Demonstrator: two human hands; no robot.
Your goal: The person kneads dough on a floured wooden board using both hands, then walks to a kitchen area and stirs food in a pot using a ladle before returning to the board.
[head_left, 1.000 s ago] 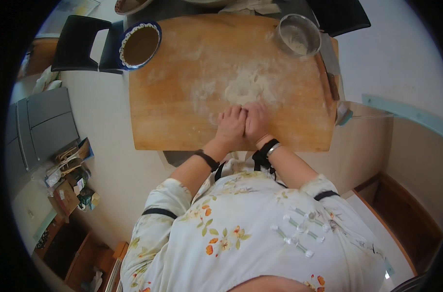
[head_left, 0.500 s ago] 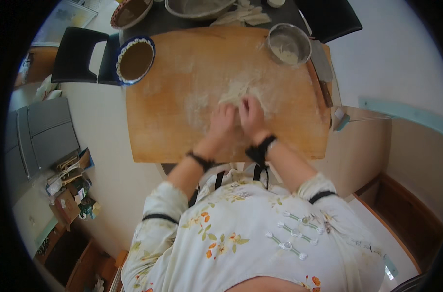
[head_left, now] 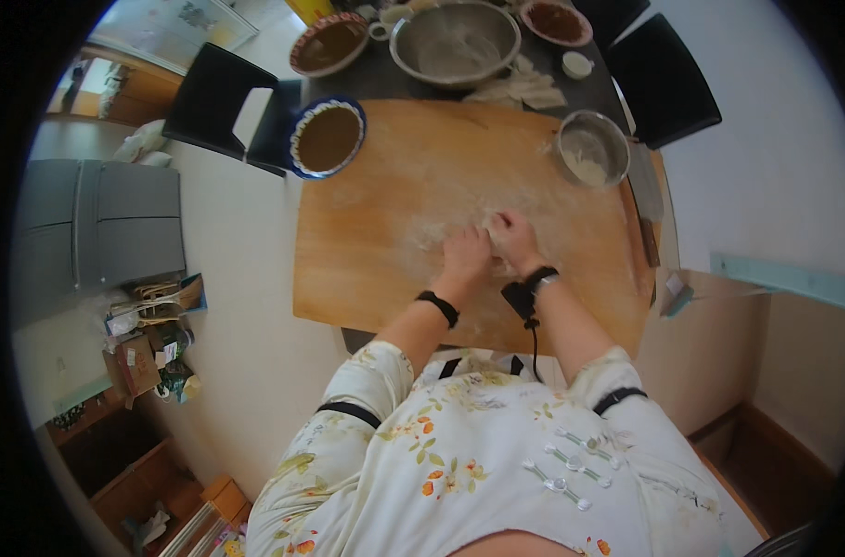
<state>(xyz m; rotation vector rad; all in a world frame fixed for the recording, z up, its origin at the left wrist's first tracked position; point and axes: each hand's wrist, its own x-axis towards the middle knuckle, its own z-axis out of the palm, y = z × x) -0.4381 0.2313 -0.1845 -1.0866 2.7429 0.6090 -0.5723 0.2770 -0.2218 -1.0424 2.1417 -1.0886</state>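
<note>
A large wooden board (head_left: 376, 241) dusted with flour lies on the table in front of me. Both my hands are side by side near its middle. My left hand (head_left: 466, 257) and my right hand (head_left: 515, 239) are curled over a small pale lump of dough (head_left: 490, 226), which they mostly hide. Each wrist wears a dark band. Flour is smeared across the board around the hands.
A blue-rimmed bowl of brown filling (head_left: 327, 137) sits at the board's far left corner, a small metal bowl of flour (head_left: 592, 148) at its far right. A cleaver (head_left: 643, 200) lies along the right edge. A big metal bowl (head_left: 455, 42), other dishes and black chairs (head_left: 220, 100) stand beyond.
Both hands have slid forward, away from my body, from the board's near edge to its middle, staying pressed together on the dough. The view has tilted further over the table.
</note>
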